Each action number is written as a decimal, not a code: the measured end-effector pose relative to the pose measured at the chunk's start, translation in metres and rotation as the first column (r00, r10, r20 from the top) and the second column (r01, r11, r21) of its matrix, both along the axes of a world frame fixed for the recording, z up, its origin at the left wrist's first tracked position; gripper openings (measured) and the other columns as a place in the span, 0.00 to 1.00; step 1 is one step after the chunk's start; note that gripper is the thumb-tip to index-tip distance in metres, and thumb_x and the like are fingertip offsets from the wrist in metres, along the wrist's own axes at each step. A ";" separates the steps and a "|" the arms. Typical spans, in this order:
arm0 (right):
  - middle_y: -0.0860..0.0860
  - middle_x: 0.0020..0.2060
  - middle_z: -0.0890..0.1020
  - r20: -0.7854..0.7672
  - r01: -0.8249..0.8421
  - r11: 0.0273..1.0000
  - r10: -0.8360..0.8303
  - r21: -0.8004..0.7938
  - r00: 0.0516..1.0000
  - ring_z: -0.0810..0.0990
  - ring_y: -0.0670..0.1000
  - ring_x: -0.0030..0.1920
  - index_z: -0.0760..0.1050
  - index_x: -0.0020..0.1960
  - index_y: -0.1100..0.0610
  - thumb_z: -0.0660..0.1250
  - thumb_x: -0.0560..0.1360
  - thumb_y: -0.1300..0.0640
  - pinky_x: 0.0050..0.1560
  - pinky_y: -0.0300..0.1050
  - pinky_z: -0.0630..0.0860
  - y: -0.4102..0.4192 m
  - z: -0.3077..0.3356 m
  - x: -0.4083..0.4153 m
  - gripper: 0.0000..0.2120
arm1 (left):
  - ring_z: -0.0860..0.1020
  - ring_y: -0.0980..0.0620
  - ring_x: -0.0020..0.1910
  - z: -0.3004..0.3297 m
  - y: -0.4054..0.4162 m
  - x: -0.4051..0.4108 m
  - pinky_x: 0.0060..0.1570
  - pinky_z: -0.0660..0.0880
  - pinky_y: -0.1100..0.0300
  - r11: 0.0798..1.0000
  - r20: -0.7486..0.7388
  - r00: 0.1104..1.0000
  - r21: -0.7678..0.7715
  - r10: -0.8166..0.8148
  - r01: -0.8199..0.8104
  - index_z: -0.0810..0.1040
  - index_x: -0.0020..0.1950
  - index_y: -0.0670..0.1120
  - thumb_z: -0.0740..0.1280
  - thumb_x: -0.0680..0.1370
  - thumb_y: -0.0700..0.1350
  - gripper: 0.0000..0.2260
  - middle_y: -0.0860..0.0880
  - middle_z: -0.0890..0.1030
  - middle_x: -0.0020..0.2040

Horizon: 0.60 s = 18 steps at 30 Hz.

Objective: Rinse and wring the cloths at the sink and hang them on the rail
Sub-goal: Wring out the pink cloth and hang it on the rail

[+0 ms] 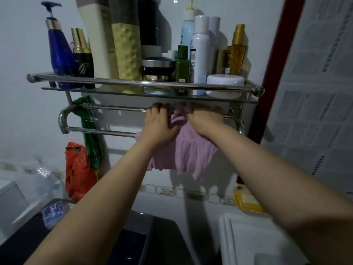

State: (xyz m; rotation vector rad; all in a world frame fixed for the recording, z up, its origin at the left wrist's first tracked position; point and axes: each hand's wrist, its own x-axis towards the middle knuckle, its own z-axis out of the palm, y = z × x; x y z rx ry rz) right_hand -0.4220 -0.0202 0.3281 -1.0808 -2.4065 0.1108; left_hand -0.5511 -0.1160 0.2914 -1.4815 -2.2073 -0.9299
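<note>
A lilac cloth (pixel 183 150) hangs over the steel towel rail (pixel 107 131) under the wall shelf, its lower edge dangling free. My left hand (pixel 159 125) grips the cloth's left part at the rail, fingers curled over the top. My right hand (pixel 203 121) holds the cloth's right part, fingers tucked behind the bunched upper fold. The fingertips of both hands are partly hidden under the shelf. The white sink (pixel 254 240) shows at the bottom right.
A glass shelf (pixel 114 91) crowded with several bottles and jars sits just above my hands. A green bag (pixel 91 134) and a red plastic bag (pixel 78 173) hang left of the cloth. A yellow soap dish (pixel 246 201) stands by the sink. A dark counter (pixel 152 241) lies below.
</note>
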 end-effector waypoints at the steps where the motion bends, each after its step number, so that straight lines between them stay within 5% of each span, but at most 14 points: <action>1: 0.57 0.66 0.72 -0.104 0.063 0.992 -0.074 -0.110 0.992 0.72 0.60 0.63 0.66 0.69 0.50 0.49 0.79 0.38 0.62 0.54 0.68 0.005 0.005 -0.003 0.25 | 0.65 0.41 0.64 -0.003 -0.003 0.000 0.64 0.66 0.49 0.999 -0.006 1.000 0.028 -0.020 0.020 0.65 0.70 0.43 0.71 0.72 0.54 0.31 0.40 0.66 0.65; 6: 0.56 0.61 0.75 -0.194 0.150 0.946 -0.210 -0.287 0.958 0.74 0.58 0.58 0.67 0.68 0.50 0.55 0.75 0.33 0.50 0.50 0.68 0.023 0.014 -0.006 0.30 | 0.69 0.46 0.60 -0.013 -0.019 -0.007 0.57 0.69 0.53 0.991 -0.023 0.993 0.063 -0.113 0.115 0.68 0.66 0.48 0.67 0.75 0.57 0.23 0.45 0.69 0.62; 9: 0.56 0.58 0.76 -0.194 0.182 0.983 -0.174 0.022 0.965 0.75 0.59 0.58 0.71 0.63 0.54 0.58 0.76 0.39 0.57 0.53 0.72 0.005 0.003 0.001 0.23 | 0.73 0.46 0.56 -0.013 -0.022 -0.008 0.49 0.68 0.56 0.990 -0.078 0.987 -0.003 -0.138 0.139 0.68 0.65 0.50 0.63 0.77 0.60 0.21 0.46 0.74 0.60; 12: 0.56 0.58 0.75 -0.102 -0.014 0.944 0.051 0.330 0.994 0.73 0.59 0.59 0.71 0.62 0.54 0.58 0.79 0.47 0.59 0.53 0.67 -0.026 -0.018 0.013 0.16 | 0.75 0.45 0.52 -0.011 -0.020 -0.006 0.45 0.73 0.53 0.995 -0.050 0.993 0.005 -0.104 0.104 0.70 0.59 0.48 0.62 0.77 0.60 0.18 0.46 0.78 0.55; 15: 0.53 0.68 0.68 0.029 -0.180 0.897 0.184 0.403 0.982 0.66 0.58 0.66 0.65 0.70 0.47 0.56 0.79 0.45 0.64 0.53 0.62 -0.030 -0.029 0.009 0.20 | 0.75 0.42 0.54 -0.007 -0.013 -0.007 0.48 0.73 0.50 0.997 -0.089 0.993 0.007 -0.072 0.073 0.71 0.60 0.46 0.62 0.78 0.56 0.16 0.44 0.78 0.57; 18: 0.52 0.72 0.66 0.099 -0.148 0.955 0.126 0.256 0.987 0.64 0.57 0.71 0.63 0.71 0.45 0.49 0.80 0.42 0.70 0.60 0.54 -0.012 -0.022 0.000 0.21 | 0.71 0.40 0.60 -0.005 -0.007 -0.006 0.56 0.71 0.48 0.999 -0.084 0.996 -0.010 -0.041 0.041 0.70 0.66 0.46 0.60 0.80 0.55 0.19 0.40 0.73 0.62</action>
